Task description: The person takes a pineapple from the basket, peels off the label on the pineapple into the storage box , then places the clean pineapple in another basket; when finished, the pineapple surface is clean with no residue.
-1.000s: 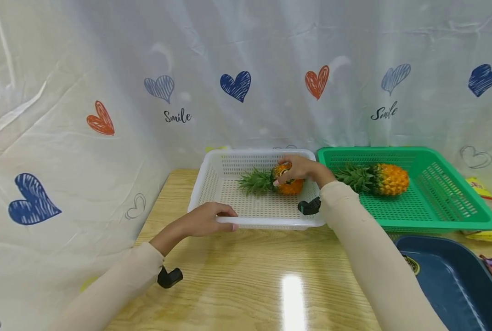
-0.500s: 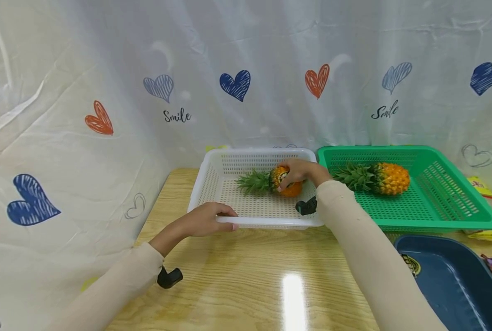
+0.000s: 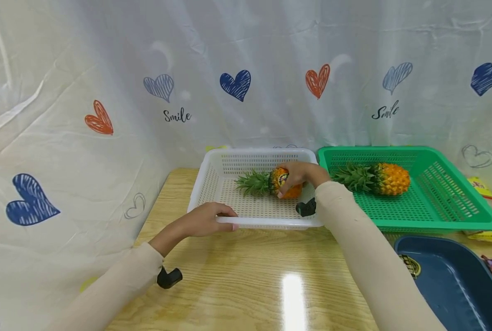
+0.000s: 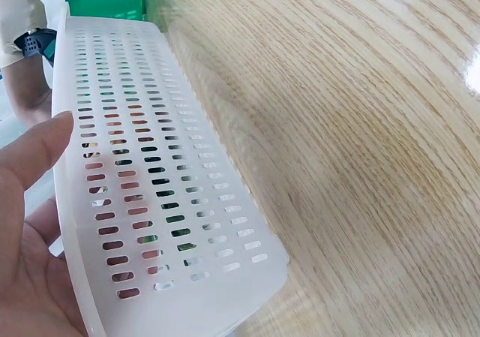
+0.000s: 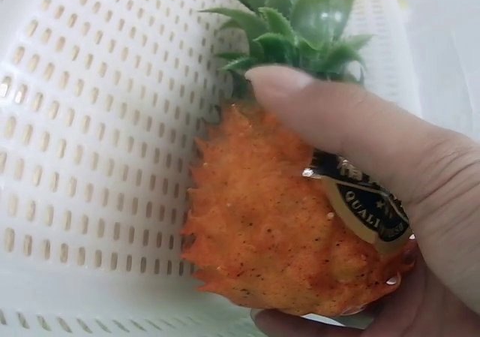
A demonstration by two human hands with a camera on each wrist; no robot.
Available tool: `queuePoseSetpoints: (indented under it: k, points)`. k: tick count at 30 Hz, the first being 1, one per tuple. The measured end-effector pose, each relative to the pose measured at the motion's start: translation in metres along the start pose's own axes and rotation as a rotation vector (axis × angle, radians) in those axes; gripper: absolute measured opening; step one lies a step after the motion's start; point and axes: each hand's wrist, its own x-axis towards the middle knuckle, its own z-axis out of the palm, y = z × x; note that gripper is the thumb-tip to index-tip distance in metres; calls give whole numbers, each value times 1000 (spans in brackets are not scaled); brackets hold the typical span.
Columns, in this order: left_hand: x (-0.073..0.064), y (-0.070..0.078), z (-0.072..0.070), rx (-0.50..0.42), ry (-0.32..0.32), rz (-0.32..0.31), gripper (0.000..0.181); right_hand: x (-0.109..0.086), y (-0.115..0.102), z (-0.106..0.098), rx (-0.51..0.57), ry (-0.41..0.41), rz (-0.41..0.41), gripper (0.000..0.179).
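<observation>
Right hand [image 3: 301, 174] keeps curled grip on pineapple [image 3: 285, 183], thumb now lower across fruit, pineapple lying in white basket [image 3: 212, 181], crown pointing left. Left hand [image 3: 206, 219] still grips near rim, fingers wrapped. Barely any shift: fruit looks settled, release not yet made.

A white perforated plastic basket [image 3: 212, 184] sits at the wooden surface's [image 3: 246, 276] far edge, holding a small orange pineapple [image 3: 285, 183]. Just right stands a green perforated plastic basket [image 3: 444, 193] with a larger pineapple [image 3: 388, 179]; a dark blue plastic tub [image 3: 456, 285] lies nearer, at the right edge.

The right hand [image 3: 299, 174] hides part of the pineapple [image 3: 285, 183]; the blue tray [image 3: 448, 280] is cut off.
</observation>
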Motion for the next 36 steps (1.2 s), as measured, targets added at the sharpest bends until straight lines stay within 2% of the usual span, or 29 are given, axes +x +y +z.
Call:
queuePoseSetpoints:
  k: [13, 25, 36]
  points:
    - [1, -2, 1, 4, 1, 0, 32, 2, 0, 1, -37, 11, 32, 106]
    - [1, -3, 1, 3, 5, -10, 35, 1, 0, -2, 12, -21, 37, 106]
    - [1, -3, 1, 16, 2, -13, 36, -3, 3, -7, 16, -28, -4, 104]
